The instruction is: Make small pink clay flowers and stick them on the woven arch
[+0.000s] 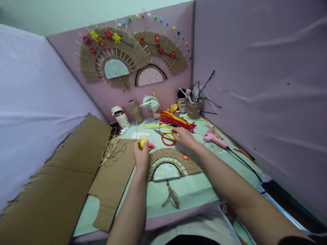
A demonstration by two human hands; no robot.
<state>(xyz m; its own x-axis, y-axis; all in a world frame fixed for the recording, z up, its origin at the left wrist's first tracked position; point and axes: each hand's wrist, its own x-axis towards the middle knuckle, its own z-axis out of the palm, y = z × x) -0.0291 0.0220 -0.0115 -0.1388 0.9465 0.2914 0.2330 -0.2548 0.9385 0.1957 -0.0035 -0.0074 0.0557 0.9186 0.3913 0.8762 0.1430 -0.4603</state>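
My left hand [141, 157] is closed around a small, round yellow thing [143, 143], held up between thumb and fingers; its exact kind does not show. Over the middle of the table, my right hand [184, 136] has its fingers closed at the upper handle of orange-handled scissors [168, 140], whose blades point left. Below both hands lies a woven twine fan [163, 156] with a pale patterned half-circle centre, one red flower [185, 157] and a twine tassel [171, 197]. A red thing in clear wrapping [151, 146] sits beside my left hand.
Red and yellow pipe cleaners [177, 121] lie behind my right hand. A pink glue gun [216, 139] with its cord rests at right. Cardboard [112, 185] and tangled twine [113, 149] are at left. A bottle [122, 117], twine spool [135, 111] and twig pot [194, 110] stand behind.
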